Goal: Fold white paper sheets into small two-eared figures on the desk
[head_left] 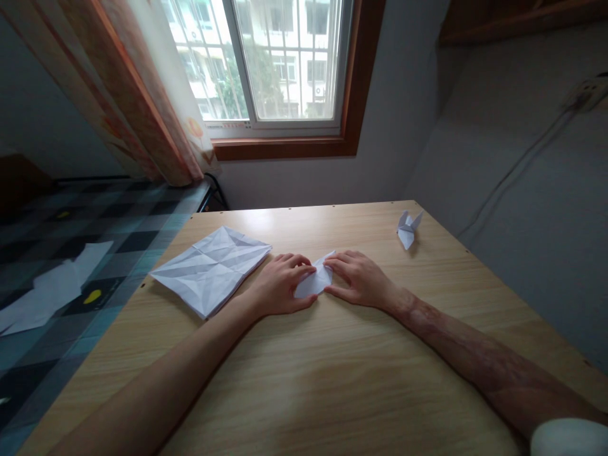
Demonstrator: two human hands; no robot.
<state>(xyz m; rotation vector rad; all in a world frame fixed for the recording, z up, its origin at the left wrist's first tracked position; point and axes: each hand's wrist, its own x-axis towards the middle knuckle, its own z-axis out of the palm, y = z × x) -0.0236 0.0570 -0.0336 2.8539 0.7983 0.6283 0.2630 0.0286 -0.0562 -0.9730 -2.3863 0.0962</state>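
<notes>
A small piece of folded white paper (317, 280) lies on the wooden table between my hands. My left hand (280, 286) holds its left side, with bent fingers on top and the thumb along the near edge. On the other side my right hand (363, 278) grips the paper, fingertips above and thumb near the lower corner. Parts of the paper are hidden under my fingers. Beside my left hand lies a larger stack of creased white paper (213, 269). A folded paper figure with two upright points (407, 230) stands at the far right of the table.
The wooden table (294, 392) reaches to the wall below a window (289, 63). Left of it is a bed with a checked cover (142, 221), bearing loose white paper (52, 294). A white rounded object (570, 437) shows at the bottom right. A cord (517, 164) hangs along the right wall.
</notes>
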